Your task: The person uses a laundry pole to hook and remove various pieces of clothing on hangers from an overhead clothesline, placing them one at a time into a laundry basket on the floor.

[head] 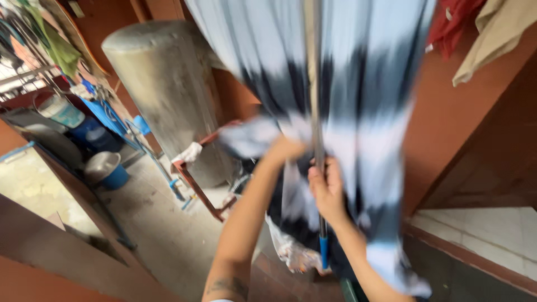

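The right hand [327, 190] is clenched around a thin metal pole [315, 84] that rises straight up from the fist, with a blue grip [323, 251] at the pole's lower end just below the wrist. The left hand [285, 150] is up and a little to the left of the right one, closed on a fold of a tie-dyed cloth [369, 112] in pale blue, white and black. The cloth hangs above and behind both hands, draped on either side of the pole, and falls past the right forearm to below the elbow. The picture is blurred here, so the exact finger grip on the cloth is hard to read.

Well to the left of the left hand stands a tall grey cylinder tank [162, 95], with a rusty red metal frame [193, 187] at its foot and a white rag [187, 152] lying on that frame. Further left sit a blue bucket [109, 170] and other tubs. Up and to the right of the hands, a red garment [453, 22] and a beige garment [492, 33] hang against a brown wall.
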